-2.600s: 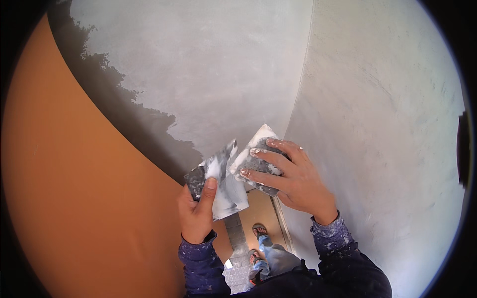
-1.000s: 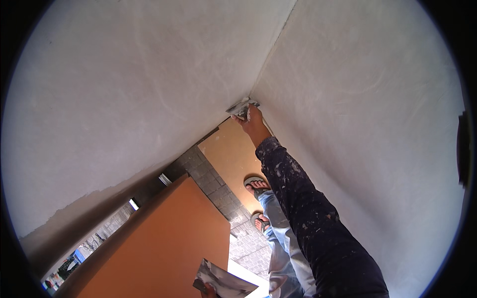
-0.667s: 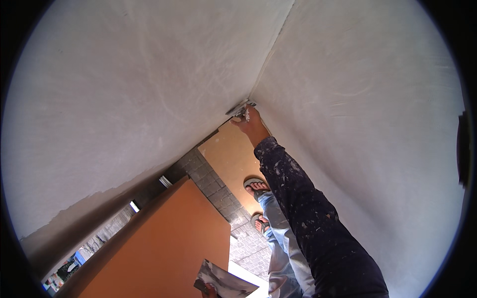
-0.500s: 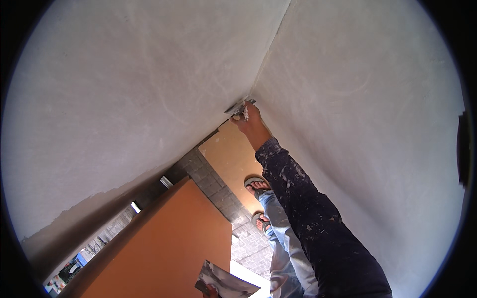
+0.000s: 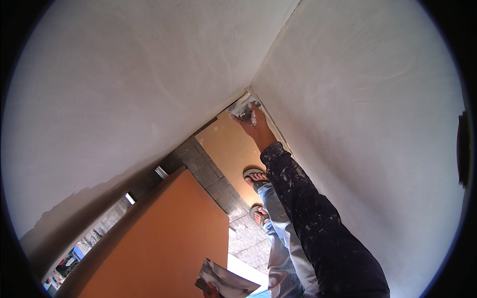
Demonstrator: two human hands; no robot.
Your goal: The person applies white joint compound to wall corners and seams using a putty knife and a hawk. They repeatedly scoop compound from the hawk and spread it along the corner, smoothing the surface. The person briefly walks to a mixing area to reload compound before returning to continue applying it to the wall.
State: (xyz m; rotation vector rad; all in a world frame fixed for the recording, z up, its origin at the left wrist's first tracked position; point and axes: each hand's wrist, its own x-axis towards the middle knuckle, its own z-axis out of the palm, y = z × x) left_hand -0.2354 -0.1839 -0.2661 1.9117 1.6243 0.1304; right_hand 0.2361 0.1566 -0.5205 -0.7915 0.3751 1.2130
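Note:
My right hand (image 5: pixel 258 128), with white smears on it, is closed around a putty knife (image 5: pixel 242 103) low down by the corner of two plastered walls. White paste coats part of its blade. Whether the blade touches the left wall (image 5: pixel 149 89) or the right wall (image 5: pixel 367 119) I cannot tell. At the bottom edge my left hand (image 5: pixel 212 291), mostly cut off by the frame, grips a wide metal putty blade (image 5: pixel 229 279) smeared with grey-white paste.
An orange-brown panel (image 5: pixel 174 238) rises at the lower left. Beneath my sandalled feet (image 5: pixel 256 178) lies a tan board (image 5: pixel 228 149) on grey paving (image 5: pixel 203 169). A rough edge of coating runs along the left wall's lower part. A dark object (image 5: pixel 463 149) sits at the far right.
My right hand and the putty knife have shifted slightly down and right, and the blade's paste-smeared face now shows more. My left hand keeps its hold on the wide blade.

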